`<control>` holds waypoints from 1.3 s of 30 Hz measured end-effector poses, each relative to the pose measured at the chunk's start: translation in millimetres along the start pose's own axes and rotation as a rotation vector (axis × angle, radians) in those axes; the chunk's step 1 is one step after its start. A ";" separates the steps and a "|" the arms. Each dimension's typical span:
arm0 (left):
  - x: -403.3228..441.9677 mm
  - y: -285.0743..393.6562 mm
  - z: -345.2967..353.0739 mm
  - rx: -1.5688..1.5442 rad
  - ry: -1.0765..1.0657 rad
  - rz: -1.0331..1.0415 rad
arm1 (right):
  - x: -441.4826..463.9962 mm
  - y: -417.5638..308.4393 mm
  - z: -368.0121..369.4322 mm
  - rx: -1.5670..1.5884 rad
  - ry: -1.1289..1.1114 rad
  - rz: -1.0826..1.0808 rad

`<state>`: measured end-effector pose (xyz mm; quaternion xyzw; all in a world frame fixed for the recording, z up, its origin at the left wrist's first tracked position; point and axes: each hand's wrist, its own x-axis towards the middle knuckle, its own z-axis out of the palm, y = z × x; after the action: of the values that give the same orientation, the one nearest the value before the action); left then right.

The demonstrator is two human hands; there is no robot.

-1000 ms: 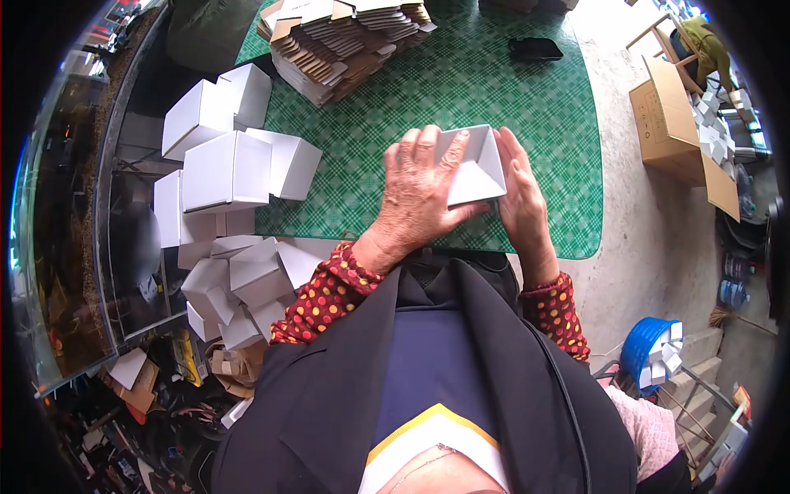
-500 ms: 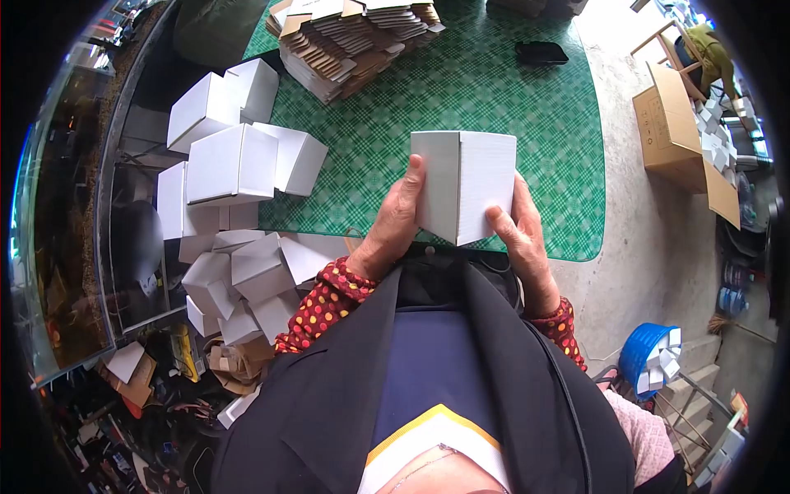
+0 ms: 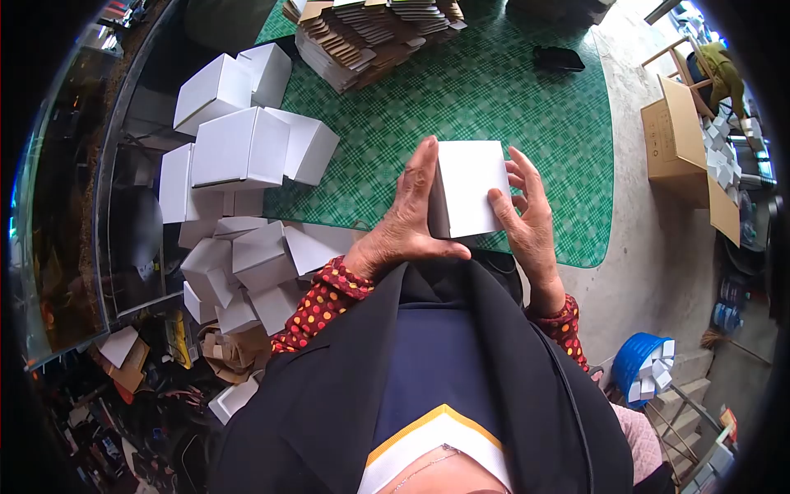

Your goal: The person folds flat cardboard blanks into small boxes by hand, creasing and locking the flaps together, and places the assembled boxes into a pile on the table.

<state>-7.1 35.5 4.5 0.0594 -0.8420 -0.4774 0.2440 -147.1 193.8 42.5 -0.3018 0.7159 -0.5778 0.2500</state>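
A white cardboard box (image 3: pixel 472 188) is held between my two hands above the front edge of the table. My left hand (image 3: pixel 405 210) lies along its left side, fingers pointing up and thumb stretched under the lower edge. With the thumb on the box's near face, my right hand (image 3: pixel 527 218) grips the right side; its fingers are bent and partly spread. The face toward me looks closed and plain. Whatever lies behind the box is hidden.
Several white boxes (image 3: pixel 240 148) are heaped to my left. Flat folded cartons (image 3: pixel 354 49) are stacked at the back of the green-covered table (image 3: pixel 395 115), near a black object (image 3: pixel 559 58). On the right are a brown carton (image 3: pixel 676 140) and a blue basket (image 3: pixel 630 362) holding small white boxes.
The box has turned, so one face now points mostly toward me. My left thumb has swung from its side to below it, and my right fingers have loosened and spread.
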 end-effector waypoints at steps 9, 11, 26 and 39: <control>14.0 14.6 -0.3 0.309 0.140 0.187 | -4.7 -23.5 6.1 -0.319 -0.002 -0.224; 19.0 21.0 -2.5 0.471 0.161 0.259 | -5.4 -32.9 7.6 -0.363 -0.005 -0.245; 17.7 29.5 0.4 0.575 0.170 0.335 | -5.4 -45.4 0.6 -0.478 -0.091 -0.271; 14.6 31.3 2.6 0.580 0.158 0.337 | -4.8 -47.8 -4.0 -0.322 -0.153 -0.194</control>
<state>-16.9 49.4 34.7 0.0230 -0.9193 -0.1649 0.3567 -139.7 192.8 90.1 -0.4485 0.7454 -0.4527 0.1955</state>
